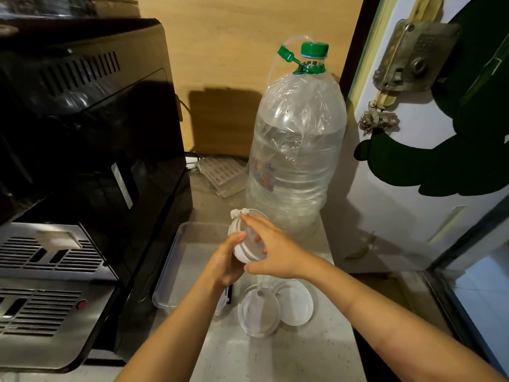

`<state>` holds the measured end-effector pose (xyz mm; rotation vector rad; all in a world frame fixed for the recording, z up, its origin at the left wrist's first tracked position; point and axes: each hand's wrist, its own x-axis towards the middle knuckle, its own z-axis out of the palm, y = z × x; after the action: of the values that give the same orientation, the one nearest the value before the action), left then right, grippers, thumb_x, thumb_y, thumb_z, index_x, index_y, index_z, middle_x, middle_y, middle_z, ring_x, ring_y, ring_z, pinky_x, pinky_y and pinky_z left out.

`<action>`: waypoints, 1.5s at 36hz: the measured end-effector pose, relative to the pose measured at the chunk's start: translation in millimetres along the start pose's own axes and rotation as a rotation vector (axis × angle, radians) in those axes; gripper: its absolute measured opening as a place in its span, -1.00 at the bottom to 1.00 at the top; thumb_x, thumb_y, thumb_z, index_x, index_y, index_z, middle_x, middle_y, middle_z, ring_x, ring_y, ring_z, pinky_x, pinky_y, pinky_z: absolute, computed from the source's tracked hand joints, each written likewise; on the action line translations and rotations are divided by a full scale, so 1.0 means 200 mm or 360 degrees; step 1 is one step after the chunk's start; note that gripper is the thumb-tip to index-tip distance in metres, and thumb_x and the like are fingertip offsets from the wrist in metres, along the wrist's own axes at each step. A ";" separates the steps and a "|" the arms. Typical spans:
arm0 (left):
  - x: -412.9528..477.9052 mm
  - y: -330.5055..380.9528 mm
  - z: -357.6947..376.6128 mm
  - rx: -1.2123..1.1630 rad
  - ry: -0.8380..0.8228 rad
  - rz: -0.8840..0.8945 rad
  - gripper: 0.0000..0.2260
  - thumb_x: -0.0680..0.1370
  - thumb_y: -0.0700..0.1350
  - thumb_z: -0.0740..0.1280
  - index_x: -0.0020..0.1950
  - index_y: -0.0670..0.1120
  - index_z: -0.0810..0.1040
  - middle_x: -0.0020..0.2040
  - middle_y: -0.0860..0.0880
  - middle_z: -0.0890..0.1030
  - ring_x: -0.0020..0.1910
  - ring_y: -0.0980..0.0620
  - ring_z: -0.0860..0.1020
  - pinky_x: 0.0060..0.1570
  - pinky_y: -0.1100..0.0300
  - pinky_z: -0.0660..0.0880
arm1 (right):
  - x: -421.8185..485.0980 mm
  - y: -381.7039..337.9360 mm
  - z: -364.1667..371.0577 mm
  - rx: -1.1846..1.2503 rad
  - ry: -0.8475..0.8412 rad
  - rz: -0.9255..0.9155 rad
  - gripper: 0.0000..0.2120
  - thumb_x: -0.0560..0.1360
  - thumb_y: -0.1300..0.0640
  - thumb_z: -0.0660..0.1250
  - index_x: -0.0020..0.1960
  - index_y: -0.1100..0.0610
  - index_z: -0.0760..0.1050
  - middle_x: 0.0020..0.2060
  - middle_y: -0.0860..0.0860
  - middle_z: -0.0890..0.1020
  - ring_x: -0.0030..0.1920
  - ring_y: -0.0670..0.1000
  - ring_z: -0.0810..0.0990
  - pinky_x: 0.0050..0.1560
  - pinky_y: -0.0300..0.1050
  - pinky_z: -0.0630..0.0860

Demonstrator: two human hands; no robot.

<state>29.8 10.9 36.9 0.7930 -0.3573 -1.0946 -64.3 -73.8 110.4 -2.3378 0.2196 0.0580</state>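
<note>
The right hand (272, 252) covers most of the held lid (242, 252), so only its white ridged edge and a small tab at the top show. It is unclear whether this is one deep lid or several stacked. The left hand (225, 260) grasps it from below and from the left, with the thumb curled over the rim. The right hand lies across its face, fingertips at the tab and thumb pressed to the lower rim, clamping it between them. The lid is held in the air above the right end of the clear tray (176, 244), just in front of the water bottle (297, 150).

The left wrist hides most of a small dark object at the tray's near corner, which cannot be identified. The bottle half hides a perforated metal piece (220, 172) behind it. The black coffee machine (91, 133) is cut off by the left edge, and the door (399, 188) with its old lock (410, 56) is cut off by the right.

The tray is shallow and see-through, and its pale floor is visible through it. The large bottle stands upright under a loose plastic film, with a green cap (314, 49) on top, and is mostly full of water. A clear lid (259, 312) lies flat on the counter (275, 354) near the forearms, overlapping a white lid (298, 304).
</note>
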 end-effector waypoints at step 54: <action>-0.35 -0.12 -0.12 -0.0194 0.0148 -0.0060 -0.13 -0.18 0.07 0.68 0.08 -0.05 0.52 -0.04 -0.14 0.66 0.00 -0.17 0.61 -0.30 0.02 0.67 | -0.15 0.38 0.22 0.0074 0.0062 0.0584 -0.25 0.39 0.06 0.43 0.46 0.17 0.14 0.45 0.11 0.27 0.42 0.09 0.29 0.35 -0.08 0.29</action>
<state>-1.5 76.5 10.2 0.7419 -0.1960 -1.1001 -106.1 -91.0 29.4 -2.2268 0.6600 0.1850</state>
